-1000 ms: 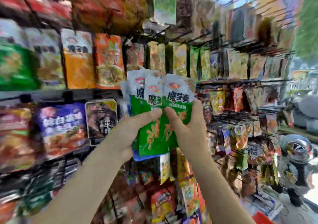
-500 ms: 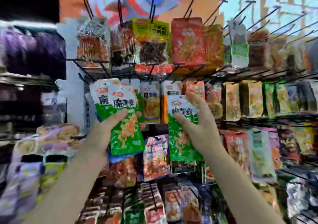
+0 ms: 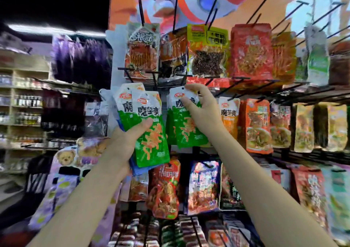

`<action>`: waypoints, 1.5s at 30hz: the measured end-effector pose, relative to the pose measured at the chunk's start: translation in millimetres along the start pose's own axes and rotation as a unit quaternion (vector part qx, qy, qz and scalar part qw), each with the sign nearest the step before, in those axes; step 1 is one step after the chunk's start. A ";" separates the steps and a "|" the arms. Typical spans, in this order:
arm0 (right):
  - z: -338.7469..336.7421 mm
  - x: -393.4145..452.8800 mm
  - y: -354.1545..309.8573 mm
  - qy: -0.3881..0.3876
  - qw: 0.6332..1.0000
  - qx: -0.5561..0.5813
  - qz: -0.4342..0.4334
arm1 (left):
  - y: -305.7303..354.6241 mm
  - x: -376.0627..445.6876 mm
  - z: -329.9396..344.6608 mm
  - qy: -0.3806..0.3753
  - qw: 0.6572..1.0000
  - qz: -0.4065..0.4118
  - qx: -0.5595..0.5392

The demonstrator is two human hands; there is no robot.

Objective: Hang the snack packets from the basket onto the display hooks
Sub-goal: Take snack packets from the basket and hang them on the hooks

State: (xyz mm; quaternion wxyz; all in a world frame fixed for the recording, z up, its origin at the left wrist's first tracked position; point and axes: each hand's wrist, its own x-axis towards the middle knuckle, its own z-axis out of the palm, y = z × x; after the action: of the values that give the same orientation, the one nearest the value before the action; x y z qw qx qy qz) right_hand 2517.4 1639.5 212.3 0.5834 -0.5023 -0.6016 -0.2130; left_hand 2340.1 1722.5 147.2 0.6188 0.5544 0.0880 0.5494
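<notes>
**Hanging green packs, mid-row hook**

Filling the rack (image 3: 284, 95) w/ green packs: it's the biggest thing in view, rows of black hooks loaded w/ snack bags, top row red/yellow, mid row green then orange.

L hand (image 3: 121, 144) grips a spare stack (image 3: 149, 127) of green packs, thumb across the front, fingers curled behind. Stack is held up near the rack, just left of the target hook, prob so the next pack is quick to pull.

R hand (image 3: 200, 112) pinches the top of one green pack (image 3: 187, 133) at its white header, fingertips (image 3: 189, 89) narrow on the edge. Gripping high likely helps line the hang hole w/ the hook tip. Another green pack sits right behind it, seemingly already hung.

Hard to tell: hang hole and hook tip are covered by the R hand, so can't say if the pack is on yet. Basket not in view. Rack edges are smeared, labels mostly unreadable. Blue pack peeks behind the stack, mostly hidden.
</notes>
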 end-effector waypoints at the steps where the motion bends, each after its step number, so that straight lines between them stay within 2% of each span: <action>1: 2.9 3.7 3.0 0.005 1.000 0.000 0.001 | -0.8 2.1 -1.2 0.000 1.000 0.001 -0.004; 6: 10.7 7.1 17.9 -0.002 0.999 0.038 0.036 | -1.6 5.5 -1.7 -0.019 1.000 0.022 -0.011; 12: 12.4 11.9 22.7 0.044 0.999 0.026 -0.018 | -5.8 11.4 -5.1 -0.027 0.999 0.029 -0.005; 27: 12.5 4.8 23.0 0.037 0.998 0.042 -0.009 | -6.7 9.0 -0.7 -0.078 0.996 0.033 -0.018; 35: 12.9 8.3 11.0 0.030 0.999 0.037 0.016 | -12.5 13.2 -9.3 -0.051 0.998 0.025 -0.039; 45: 8.2 7.1 11.0 0.025 1.000 0.007 0.012 | -12.3 10.0 -8.1 -0.051 0.997 0.019 -0.049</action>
State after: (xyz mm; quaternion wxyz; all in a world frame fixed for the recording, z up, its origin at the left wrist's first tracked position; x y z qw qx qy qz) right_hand 2524.0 1653.4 213.3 0.6042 -0.5003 -0.5820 -0.2142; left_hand 2345.3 1737.7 139.5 0.6384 0.5525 0.0187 0.5355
